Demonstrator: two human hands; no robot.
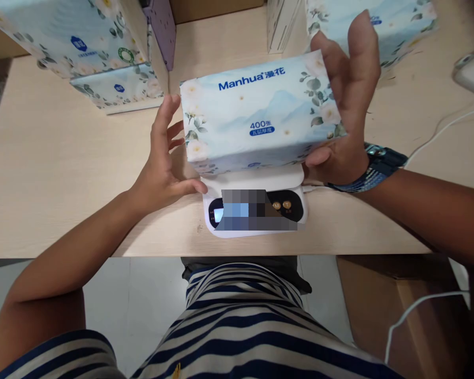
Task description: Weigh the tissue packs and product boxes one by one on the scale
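A pale blue tissue pack (260, 110) printed with white flowers and "Manhua" sits over the white plate of a digital kitchen scale (256, 181), turned slightly askew. Its contact with the plate is hidden beneath it. At the pack's left end is my left hand (160, 163), fingers apart, the thumb close to the scale's corner. My right hand (349, 105) spreads its fingers around the right end, with the thumb by the pack's lower corner. Part of the scale's display panel (296, 205) is pixelated; a lit blue screen and two gold buttons show.
Flowered tissue packs (82, 42) are stacked at the back left, beside a purple box (164, 31). Another flowered pack (406, 31) stands at the back right. A white cable (438, 134) crosses the table's right side. The table's front edge (154, 256) runs along my body.
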